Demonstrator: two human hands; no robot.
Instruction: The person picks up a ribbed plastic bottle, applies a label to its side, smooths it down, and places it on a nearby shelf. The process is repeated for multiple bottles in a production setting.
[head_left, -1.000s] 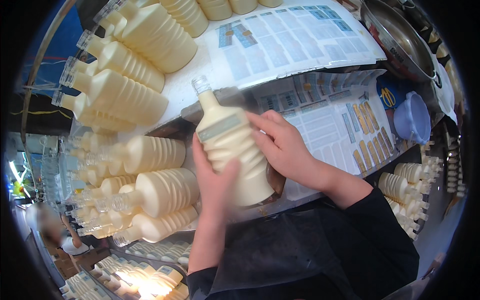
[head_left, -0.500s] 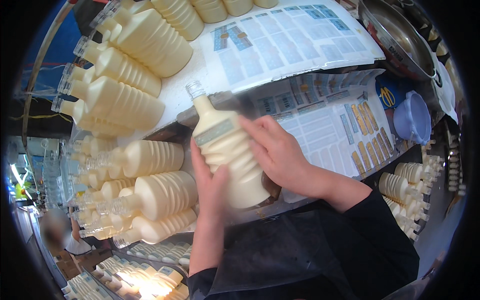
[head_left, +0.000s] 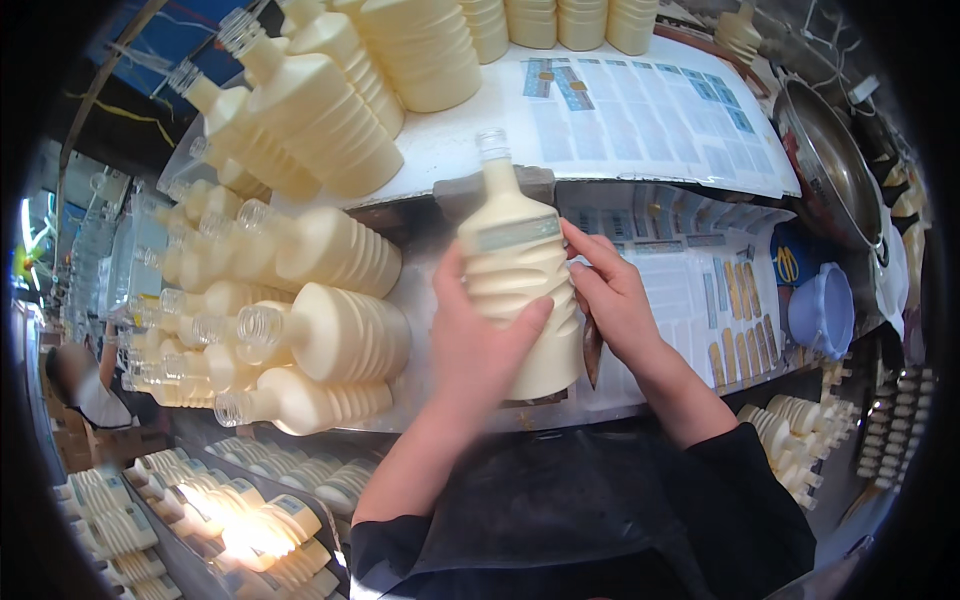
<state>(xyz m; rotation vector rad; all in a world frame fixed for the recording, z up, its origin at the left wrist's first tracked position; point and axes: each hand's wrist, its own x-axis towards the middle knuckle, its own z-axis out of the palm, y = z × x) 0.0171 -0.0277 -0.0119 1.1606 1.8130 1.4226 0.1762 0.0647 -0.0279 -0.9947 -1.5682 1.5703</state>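
A cream-coloured, ridged bottle (head_left: pixel 520 290) with a clear threaded neck stands almost upright in front of me. A blue-grey label strip (head_left: pixel 515 233) lies across its upper body. My left hand (head_left: pixel 480 325) is closed round the bottle's left side, the thumb over the ridges. At the label's right end my right hand (head_left: pixel 615 290) is closed against the bottle's edge, index finger and thumb close together; its other fingertips are hidden. Behind the neck sits a grey-brown block (head_left: pixel 452 196), and a pointed brown piece (head_left: pixel 592 352) shows beside the bottle's lower right.
Many similar bottles (head_left: pixel 350 330) lie stacked at left; others stand on the white raised surface (head_left: pixel 440 135). Label sheets (head_left: pixel 640 120) cover that surface, with more strips (head_left: pixel 740 290) below. A lilac bucket (head_left: pixel 822 312) and a metal pan (head_left: pixel 835 150) are at right. One person (head_left: pixel 85 385) is far left.
The bottle has turned from leaning left to nearly upright. My right hand has shifted from the bottle's front to the label's right end. The view has swung, moving the surroundings.
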